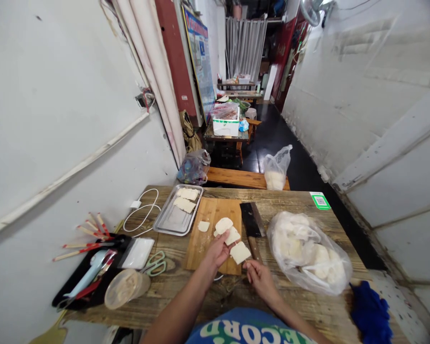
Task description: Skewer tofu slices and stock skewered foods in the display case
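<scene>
My left hand [218,252] rests on the wooden cutting board [209,239] and pinches a white slice [232,235] at its edge. Another slice [240,252] lies between my hands, and two more slices [223,224] [203,226] lie further up the board. My right hand [260,278] sits at the table's near edge with its fingers curled together, just below the cleaver's handle [253,249]. I see nothing in that hand. The cleaver [252,220] lies along the board's right side.
A metal tray [175,220] left of the board holds two slices. A plastic bag of white pieces [308,251] lies at the right, a blue cloth [370,313] beyond it. Scissors [155,263], a plastic tub [125,286], a black tray [75,284] and sticks [89,234] are at the left.
</scene>
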### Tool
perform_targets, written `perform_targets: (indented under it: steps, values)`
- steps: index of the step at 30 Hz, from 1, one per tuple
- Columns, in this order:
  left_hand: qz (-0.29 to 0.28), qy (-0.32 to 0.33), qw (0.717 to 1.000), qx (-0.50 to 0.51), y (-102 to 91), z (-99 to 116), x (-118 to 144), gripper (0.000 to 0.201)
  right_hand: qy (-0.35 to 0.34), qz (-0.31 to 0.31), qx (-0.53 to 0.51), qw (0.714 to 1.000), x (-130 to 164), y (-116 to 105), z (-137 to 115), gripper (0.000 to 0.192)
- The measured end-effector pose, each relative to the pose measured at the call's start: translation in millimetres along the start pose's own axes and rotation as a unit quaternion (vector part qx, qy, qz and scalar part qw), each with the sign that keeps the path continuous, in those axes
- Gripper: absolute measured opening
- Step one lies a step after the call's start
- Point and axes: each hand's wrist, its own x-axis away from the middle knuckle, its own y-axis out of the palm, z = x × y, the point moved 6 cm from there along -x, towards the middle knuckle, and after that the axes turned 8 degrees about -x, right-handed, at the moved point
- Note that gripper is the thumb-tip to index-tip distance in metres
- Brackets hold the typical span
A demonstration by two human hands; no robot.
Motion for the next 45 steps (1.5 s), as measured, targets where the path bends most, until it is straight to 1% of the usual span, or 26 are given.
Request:
perform_targets:
  steps: [7, 10, 12, 15, 18, 22, 25, 27, 30, 34, 36, 39, 41, 43, 45]
  values:
    - [-0.014, -0.019, 1.000, -0.014, 3.5, -13, 1, 0.014, 0.002, 0.007, 0.014, 1.000, -2, -2, 2, 0.047]
    - [-0.010, -0.023, 1.000, 0.002, -3.6, -11, 3, 0.020, 0.006, 0.001, 0.020, 1.000, -4, -5, 4, 0.047]
    - [-0.002, -0.031, 1.000, 0.000, -16.1, -5, 6, 0.026, 0.013, -0.014, 0.030, 0.999, -6, -5, 7, 0.046]
    - [0.007, -0.022, 1.000, -0.018, -43.1, 10, 11, 0.025, 0.021, -0.067, 0.042, 0.997, -11, 3, 13, 0.046]
    - [0.014, -0.015, 1.000, -0.018, -71.0, 21, 18, 0.024, 0.036, -0.126, 0.038, 0.991, -18, 21, 21, 0.046]
    - [0.058, -0.012, 0.998, 0.026, -102.9, 33, 20, 0.023, 0.054, -0.175, 0.024, 0.983, -33, 51, 28, 0.044]
    - [0.097, 0.002, 0.994, 0.052, -121.9, 45, 16, 0.022, 0.047, -0.207, 0.022, 0.977, -45, 72, 28, 0.043]
    - [0.127, 0.013, 0.990, 0.063, -133.6, 53, 13, 0.016, 0.052, -0.217, 0.018, 0.975, -51, 83, 29, 0.042]
    - [0.147, 0.023, 0.987, 0.067, -146.3, 61, 7, 0.010, 0.069, -0.223, 0.018, 0.972, -59, 94, 34, 0.041]
    - [0.156, 0.017, 0.986, 0.057, -157.0, 63, -1, 0.009, 0.064, -0.219, 0.027, 0.973, -67, 100, 38, 0.038]
    - [0.154, 0.017, 0.986, 0.054, -159.4, 62, -7, 0.009, 0.069, -0.215, 0.026, 0.974, -72, 102, 39, 0.037]
    - [0.133, 0.017, 0.990, 0.045, -158.1, 60, -18, 0.010, 0.081, -0.209, 0.024, 0.974, -79, 103, 37, 0.037]
    - [0.127, 0.024, 0.990, 0.050, -157.1, 61, -23, 0.010, 0.076, -0.204, 0.029, 0.975, -85, 104, 33, 0.037]
    - [0.126, 0.037, 0.989, 0.072, -156.5, 65, -25, 0.012, 0.065, -0.198, 0.038, 0.977, -91, 105, 27, 0.038]
    - [0.111, 0.039, 0.988, 0.104, -154.3, 69, -25, 0.017, 0.055, -0.196, 0.038, 0.978, -97, 107, 22, 0.037]
